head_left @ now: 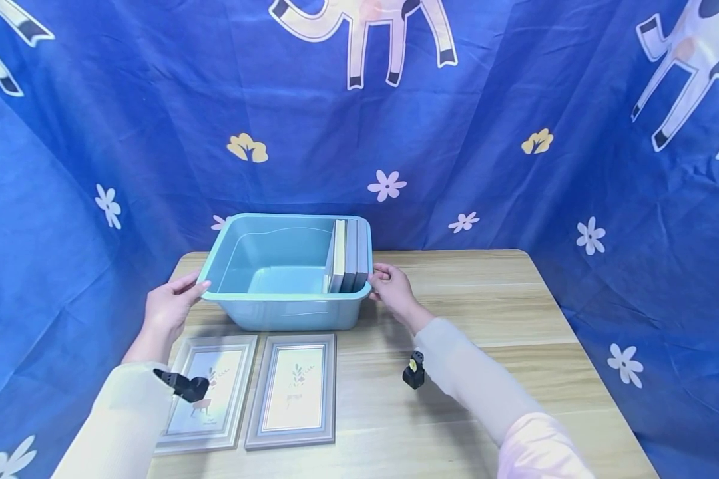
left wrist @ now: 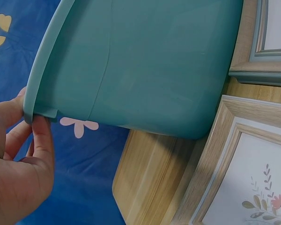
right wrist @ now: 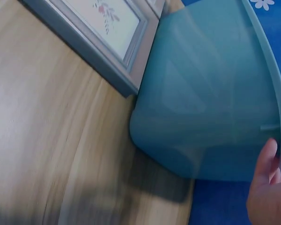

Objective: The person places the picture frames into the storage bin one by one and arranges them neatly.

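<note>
Grips a light blue plastic tub (head_left: 290, 314) by opposite ends of its smooth, rolled rim: at the left end with the left hand (head_left: 169, 303), drawn into a narrow pinch about the lip; at the right end with the right hand (head_left: 393, 289), curled just as tightly round the edge. Holds the tub towards the back left of the tabletop (head_left: 485, 313), in front of the blue cloth (head_left: 311, 133) and just beyond two picture frames. Cannot tell from these views about contact between base and wood. Rounded at the corners, tapered towards the bottom, faintly glossy along the walls. Inside, stacked on edge against the right end, several thin rectangular slabs (head_left: 347, 256), one cream-edged, others grey-blue; cannot tell books from frames here. Nearer the front, lying flat side by side, a paler frame (head_left: 216, 366) at left and a greyer frame (head_left: 291, 389) at right, both with stepped, wood-grained mouldings around pale botanical prints. Beneath, light wood grain in long streaks, rounded off at the far corners. Behind, soft creased fabric, printed with white flowers, yellow leafy clumps and spotted, long-legged animals.
</note>
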`<action>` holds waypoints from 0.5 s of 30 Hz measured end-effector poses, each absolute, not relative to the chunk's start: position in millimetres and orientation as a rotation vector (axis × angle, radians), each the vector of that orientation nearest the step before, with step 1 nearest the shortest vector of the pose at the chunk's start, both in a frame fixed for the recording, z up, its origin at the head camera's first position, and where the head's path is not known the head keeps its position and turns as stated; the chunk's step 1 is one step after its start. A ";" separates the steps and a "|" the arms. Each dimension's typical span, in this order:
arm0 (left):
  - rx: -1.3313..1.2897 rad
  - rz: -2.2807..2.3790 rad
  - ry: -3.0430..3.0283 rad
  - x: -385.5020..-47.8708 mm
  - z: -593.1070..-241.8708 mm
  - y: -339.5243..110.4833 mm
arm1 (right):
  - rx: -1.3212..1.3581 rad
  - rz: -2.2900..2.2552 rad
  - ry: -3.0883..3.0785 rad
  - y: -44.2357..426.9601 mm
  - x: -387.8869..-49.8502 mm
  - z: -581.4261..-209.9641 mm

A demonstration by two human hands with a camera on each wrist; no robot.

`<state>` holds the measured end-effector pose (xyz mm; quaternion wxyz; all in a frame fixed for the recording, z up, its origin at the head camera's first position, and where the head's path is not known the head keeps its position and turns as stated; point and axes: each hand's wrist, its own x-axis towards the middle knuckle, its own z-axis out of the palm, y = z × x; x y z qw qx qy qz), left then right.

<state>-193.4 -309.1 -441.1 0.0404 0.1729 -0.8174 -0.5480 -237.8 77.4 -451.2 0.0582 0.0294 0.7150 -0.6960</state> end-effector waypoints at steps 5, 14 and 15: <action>0.511 -1.695 -2.483 -194.6 -441.6 -310.3 | 0.152 -2.149 2.116 74.9 -236.0 -446.8; 0.519 -1.679 -2.493 -195.6 -443.3 -311.6 | 0.245 -2.177 2.020 74.0 -235.7 -442.5; 0.519 -1.676 -2.493 -195.8 -443.4 -311.6 | 0.251 -2.179 2.013 73.9 -235.8 -441.8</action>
